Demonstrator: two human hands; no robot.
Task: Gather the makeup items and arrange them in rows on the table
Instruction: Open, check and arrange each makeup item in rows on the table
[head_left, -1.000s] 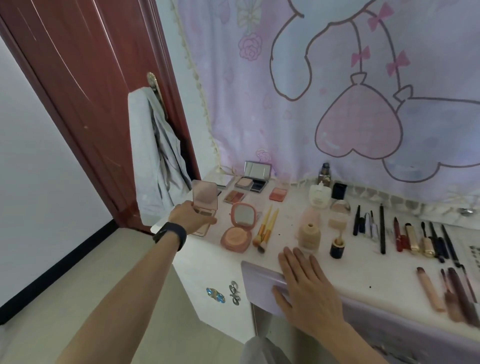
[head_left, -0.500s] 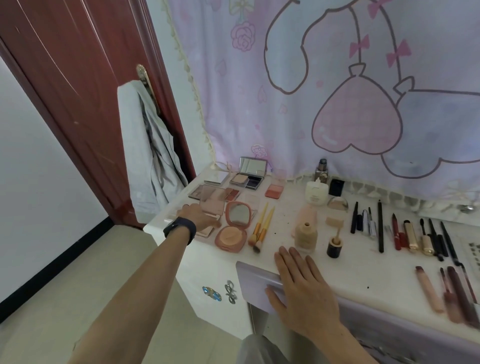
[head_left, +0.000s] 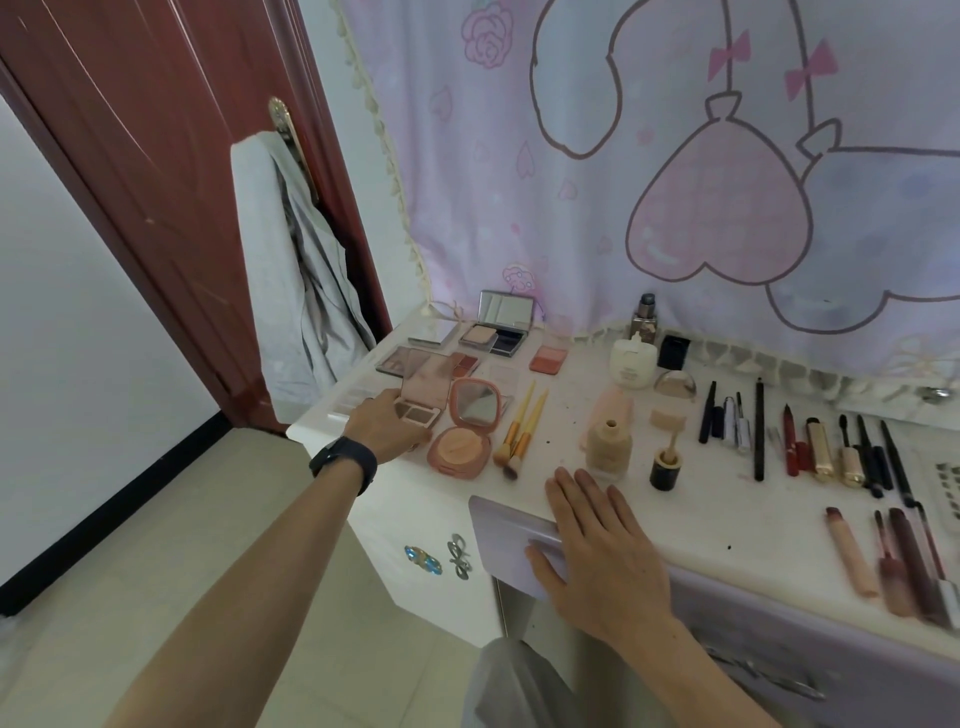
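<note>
On the white table (head_left: 566, 426) my left hand (head_left: 387, 427) holds the left edge of a pink rectangular compact (head_left: 425, 389), which sits on the tabletop with its lid up. Beside it lies a round peach compact (head_left: 460, 448) with its mirror open. Other palettes (head_left: 491, 335) line the back left. Two yellow brushes (head_left: 521, 431), a foundation bottle (head_left: 609, 447) and a row of pencils and lipsticks (head_left: 810, 441) lie further right. My right hand (head_left: 597, 540) rests flat on the table's front edge.
A dark red door (head_left: 156, 156) with a grey garment (head_left: 296, 270) hanging on its handle stands left of the table. A pink cartoon curtain (head_left: 675, 156) hangs behind. A lilac drawer front (head_left: 501, 540) juts out under my right hand. Lip tubes (head_left: 852, 558) lie front right.
My left hand has lowered the pink compact from the air onto the table beside the round compact. My right hand has stayed put.
</note>
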